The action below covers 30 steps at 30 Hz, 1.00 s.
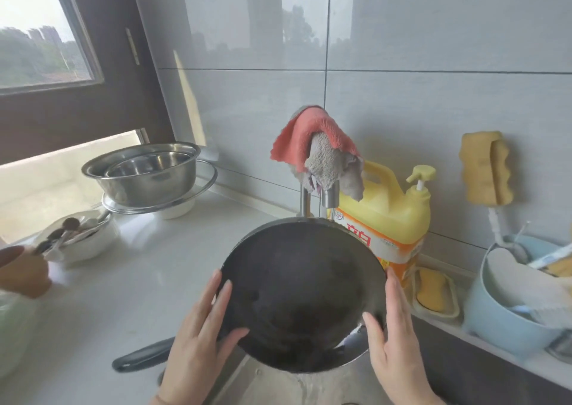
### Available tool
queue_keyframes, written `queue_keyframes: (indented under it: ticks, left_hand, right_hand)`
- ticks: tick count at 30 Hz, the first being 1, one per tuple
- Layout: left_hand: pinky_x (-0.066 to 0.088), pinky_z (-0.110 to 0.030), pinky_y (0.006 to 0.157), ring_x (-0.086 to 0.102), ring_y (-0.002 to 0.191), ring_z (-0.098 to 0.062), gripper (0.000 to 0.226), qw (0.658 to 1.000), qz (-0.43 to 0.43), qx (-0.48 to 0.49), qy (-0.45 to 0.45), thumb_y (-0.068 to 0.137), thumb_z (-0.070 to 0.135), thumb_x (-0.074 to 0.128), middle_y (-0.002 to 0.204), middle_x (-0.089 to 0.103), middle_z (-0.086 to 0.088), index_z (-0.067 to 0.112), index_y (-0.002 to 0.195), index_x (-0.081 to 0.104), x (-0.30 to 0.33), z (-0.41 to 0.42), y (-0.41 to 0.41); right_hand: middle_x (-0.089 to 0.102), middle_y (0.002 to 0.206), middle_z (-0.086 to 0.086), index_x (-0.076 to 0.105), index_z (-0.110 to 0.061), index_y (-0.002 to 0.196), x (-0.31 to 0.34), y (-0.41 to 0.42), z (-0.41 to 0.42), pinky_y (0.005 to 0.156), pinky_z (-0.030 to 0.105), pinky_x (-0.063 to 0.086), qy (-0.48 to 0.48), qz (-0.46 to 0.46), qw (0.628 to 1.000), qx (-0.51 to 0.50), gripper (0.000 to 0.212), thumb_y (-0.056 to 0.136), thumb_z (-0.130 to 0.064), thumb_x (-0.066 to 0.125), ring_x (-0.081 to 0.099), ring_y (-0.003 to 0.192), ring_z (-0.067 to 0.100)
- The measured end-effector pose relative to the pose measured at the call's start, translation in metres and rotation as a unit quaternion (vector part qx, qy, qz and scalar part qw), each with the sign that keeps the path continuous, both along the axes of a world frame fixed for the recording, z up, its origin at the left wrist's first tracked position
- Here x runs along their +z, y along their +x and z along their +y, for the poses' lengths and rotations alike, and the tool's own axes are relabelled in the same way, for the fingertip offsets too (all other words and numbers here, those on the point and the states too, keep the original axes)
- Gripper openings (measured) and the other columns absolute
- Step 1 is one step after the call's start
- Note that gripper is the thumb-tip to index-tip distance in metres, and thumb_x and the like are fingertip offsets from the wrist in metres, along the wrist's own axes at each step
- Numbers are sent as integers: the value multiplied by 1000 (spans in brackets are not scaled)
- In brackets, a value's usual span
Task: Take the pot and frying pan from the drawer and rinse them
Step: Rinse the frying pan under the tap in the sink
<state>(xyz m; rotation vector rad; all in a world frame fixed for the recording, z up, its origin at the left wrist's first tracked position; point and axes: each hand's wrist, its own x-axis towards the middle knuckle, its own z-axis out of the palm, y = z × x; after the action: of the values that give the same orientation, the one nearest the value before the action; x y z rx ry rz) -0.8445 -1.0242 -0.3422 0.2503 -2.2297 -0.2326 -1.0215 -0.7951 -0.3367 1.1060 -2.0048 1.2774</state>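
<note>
Left hand and right hand clasp opposite rims of the tilted frying pan under the faucet; the yellow detergent bottle bears partly hidden red characters.

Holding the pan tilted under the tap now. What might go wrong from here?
The frying pan is held only by its rim between the left hand and right hand; once wet it may slip into the sink. Its far rim sits close to the faucet and detergent bottle, so lifting may knock them.
</note>
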Motion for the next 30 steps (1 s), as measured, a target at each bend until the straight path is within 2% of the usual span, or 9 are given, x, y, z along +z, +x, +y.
queue_keyframes:
  ticks: [3,10,12,15,19,22,25,28,30]
  left_hand:
    - [30,-26,113,34,140,-19,70,1000,-1,-5,-9,86,42,56,156,25,-5,13,145,30,2,5,2]
    - [39,-36,107,39,137,-23,70,1000,3,-14,-7,87,39,57,158,20,-2,14,146,28,0,20,7]
    - [41,-37,105,41,135,-22,70,1000,4,-17,0,87,39,57,157,21,-3,14,146,29,-3,23,7]
    - [40,-34,106,39,136,-18,70,1000,1,-20,12,87,40,57,158,20,-3,16,147,28,-5,27,4]
    - [44,-39,103,39,137,-23,70,1000,-7,-22,6,87,40,56,159,17,0,16,147,28,-8,29,-1]
    - [49,-45,97,38,138,-22,75,1000,-12,-23,5,85,37,66,159,17,0,15,147,29,-13,28,-5]
    - [48,-44,99,30,142,-17,83,999,-20,-28,5,77,28,74,158,18,0,13,146,30,-17,28,-11]
    - [48,-41,99,32,140,-18,87,999,-31,-36,9,75,25,78,157,21,-2,13,147,30,-17,32,-19]
    - [44,-39,103,31,140,-16,87,998,-37,-45,8,76,25,78,157,22,-4,13,147,29,-17,35,-24]
  right_hand:
    - [8,158,-17,4,-29,151,1,1,5,111,11,16,-3,-1,1000,18,58,100,-44,28,15,144,4]
    - [4,157,-21,1,-33,150,0,6,20,112,10,13,8,-16,1000,23,59,99,-45,28,10,144,1]
    - [4,157,-22,0,-34,150,-2,8,24,111,8,13,12,-24,999,24,60,99,-43,31,9,144,1]
    - [3,157,-24,0,-37,149,-2,7,28,111,7,13,16,-27,999,21,68,96,-27,41,9,144,0]
    - [3,158,-19,2,-30,150,-5,4,31,111,8,12,24,-14,1000,9,64,96,-34,36,9,144,3]
    - [5,158,-17,3,-29,151,-12,2,33,112,9,13,32,-14,999,3,70,92,-24,41,9,145,4]
    - [4,157,-23,2,-36,150,-16,0,35,108,4,12,35,-23,999,-18,80,88,-14,48,8,143,-2]
    - [7,157,-20,3,-36,150,-15,-3,42,109,5,13,31,-19,999,-21,63,97,-35,37,9,143,0]
    - [7,158,-18,3,-33,150,-15,-6,48,111,7,13,32,-19,999,-18,61,97,-46,30,10,144,3]
